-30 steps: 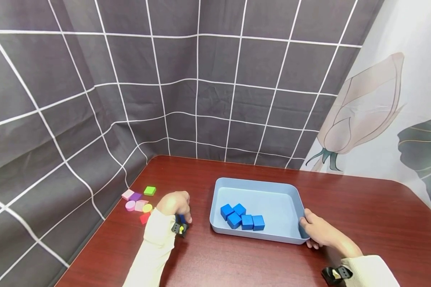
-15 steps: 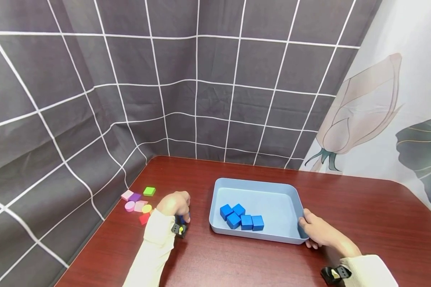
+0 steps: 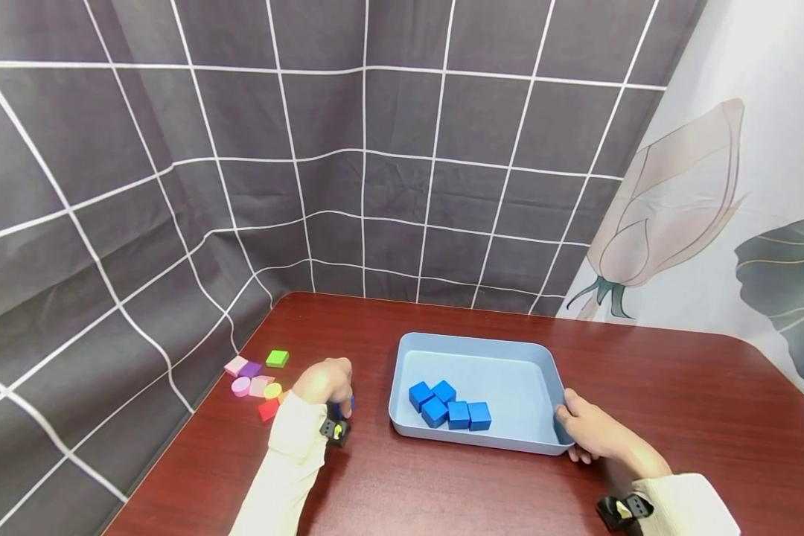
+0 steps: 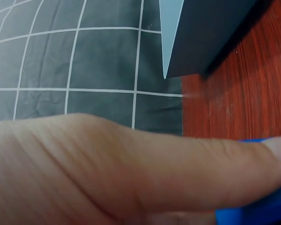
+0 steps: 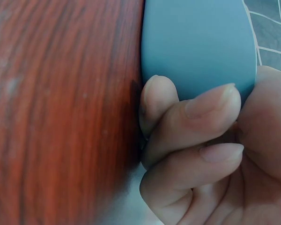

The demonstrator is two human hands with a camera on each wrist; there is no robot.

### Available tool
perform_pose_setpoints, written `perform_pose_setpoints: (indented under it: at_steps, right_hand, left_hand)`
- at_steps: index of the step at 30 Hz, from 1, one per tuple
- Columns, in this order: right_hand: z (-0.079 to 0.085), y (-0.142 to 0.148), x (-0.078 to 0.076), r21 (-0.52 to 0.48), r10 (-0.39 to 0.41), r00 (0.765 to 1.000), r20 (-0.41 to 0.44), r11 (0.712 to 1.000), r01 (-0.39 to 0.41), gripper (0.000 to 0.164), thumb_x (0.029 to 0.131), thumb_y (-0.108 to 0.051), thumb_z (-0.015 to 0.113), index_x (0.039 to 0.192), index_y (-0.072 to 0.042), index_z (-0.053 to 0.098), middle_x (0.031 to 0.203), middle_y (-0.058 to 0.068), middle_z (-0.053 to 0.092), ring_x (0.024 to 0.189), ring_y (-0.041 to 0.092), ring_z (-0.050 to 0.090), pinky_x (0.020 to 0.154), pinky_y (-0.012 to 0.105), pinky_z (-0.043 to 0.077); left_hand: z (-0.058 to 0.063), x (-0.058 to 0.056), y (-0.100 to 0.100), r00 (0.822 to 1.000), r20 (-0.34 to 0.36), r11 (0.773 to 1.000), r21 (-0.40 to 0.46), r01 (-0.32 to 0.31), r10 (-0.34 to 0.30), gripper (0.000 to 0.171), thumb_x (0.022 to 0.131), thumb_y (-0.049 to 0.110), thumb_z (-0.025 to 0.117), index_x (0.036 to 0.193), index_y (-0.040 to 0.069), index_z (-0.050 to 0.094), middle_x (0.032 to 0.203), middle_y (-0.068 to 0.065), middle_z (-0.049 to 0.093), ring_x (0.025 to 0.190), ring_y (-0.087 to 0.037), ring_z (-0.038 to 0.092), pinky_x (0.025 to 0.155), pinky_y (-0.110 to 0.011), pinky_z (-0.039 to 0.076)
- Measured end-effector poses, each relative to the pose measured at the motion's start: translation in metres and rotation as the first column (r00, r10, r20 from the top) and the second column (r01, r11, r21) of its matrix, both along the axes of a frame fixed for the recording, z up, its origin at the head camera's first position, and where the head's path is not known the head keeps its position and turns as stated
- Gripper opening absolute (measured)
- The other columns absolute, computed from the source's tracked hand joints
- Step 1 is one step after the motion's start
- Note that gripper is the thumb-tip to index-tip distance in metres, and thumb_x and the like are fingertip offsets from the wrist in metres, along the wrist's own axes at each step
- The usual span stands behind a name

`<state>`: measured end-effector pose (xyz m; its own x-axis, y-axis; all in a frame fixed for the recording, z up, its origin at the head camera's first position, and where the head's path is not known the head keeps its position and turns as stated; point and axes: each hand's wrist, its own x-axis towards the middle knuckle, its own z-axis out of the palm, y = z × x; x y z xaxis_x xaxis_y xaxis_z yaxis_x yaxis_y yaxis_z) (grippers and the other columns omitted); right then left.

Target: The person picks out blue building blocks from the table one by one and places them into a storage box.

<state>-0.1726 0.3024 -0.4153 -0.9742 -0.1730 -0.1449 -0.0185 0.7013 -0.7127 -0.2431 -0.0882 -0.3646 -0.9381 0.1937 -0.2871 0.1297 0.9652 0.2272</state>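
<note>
In the head view my left hand (image 3: 324,381) is low over the table, left of the tray. It holds a blue block (image 4: 253,213), mostly hidden behind the fingers; the left wrist view has the thumb lying across it. The light blue tray (image 3: 509,372) carries several blue cubes (image 3: 434,412) at its left front. At the tray's right front corner my right hand (image 3: 596,428) grips the wall, thumb over the rim. From the right wrist view, the fingers (image 5: 196,122) are curled against the tray's outer side.
Left of my left hand lie several small coloured pieces: a green square (image 3: 278,359), a purple one (image 3: 251,369), a red one (image 3: 268,409), a yellow disc (image 3: 272,391) and pink ones. A grey gridded cloth (image 3: 402,186) hangs behind the reddish-brown table (image 3: 409,484).
The head view has shifted very slightly. My left hand stays nearly in place, with a little more of the blue block showing beside its fingers. The right hand keeps its grip on the tray.
</note>
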Motion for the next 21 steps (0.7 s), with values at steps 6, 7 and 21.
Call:
perform_pose_setpoints:
  at_steps: [6, 7, 21]
  right_hand:
    - [-0.0002, 0.0001, 0.0, -0.018, 0.007, 1.0, -0.005, 1.0, -0.007, 0.015, 0.098, -0.011, 0.033, 0.086, -0.003, 0.032, 0.047, 0.007, 0.05, 0.033, 0.014, 0.045, 0.033, 0.031, 0.039]
    - [-0.0004, 0.0004, -0.0001, -0.018, 0.008, 1.0, -0.004, 1.0, -0.008, 0.015, 0.098, -0.012, 0.033, 0.086, -0.003, 0.032, 0.047, 0.007, 0.05, 0.033, 0.014, 0.045, 0.033, 0.031, 0.039]
    - [-0.0009, 0.0009, -0.0004, -0.013, 0.008, 1.0, 0.0, 1.0, -0.008, 0.014, 0.097, -0.011, 0.033, 0.086, -0.003, 0.032, 0.046, 0.007, 0.05, 0.032, 0.015, 0.045, 0.033, 0.03, 0.039]
  left_hand:
    - [-0.0003, -0.0006, 0.0, 1.0, 0.019, 0.999, -0.054, 0.002, -0.001, 0.026, 0.058, 0.011, 0.084, 0.069, 0.008, 0.061, 0.069, -0.002, 0.059, 0.069, -0.016, 0.055, 0.069, -0.032, 0.049]
    - [-0.0006, -0.0007, 0.0001, 1.0, 0.019, 0.998, -0.056, 0.003, -0.002, 0.025, 0.057, 0.012, 0.084, 0.069, 0.008, 0.062, 0.069, -0.002, 0.059, 0.068, -0.016, 0.055, 0.069, -0.032, 0.049]
    - [-0.0023, -0.0069, -0.0013, 0.999, -0.035, 0.997, 0.073, -0.028, 0.031, 0.024, 0.059, 0.012, 0.081, 0.068, 0.006, 0.06, 0.067, -0.005, 0.057, 0.062, -0.02, 0.051, 0.056, -0.031, 0.044]
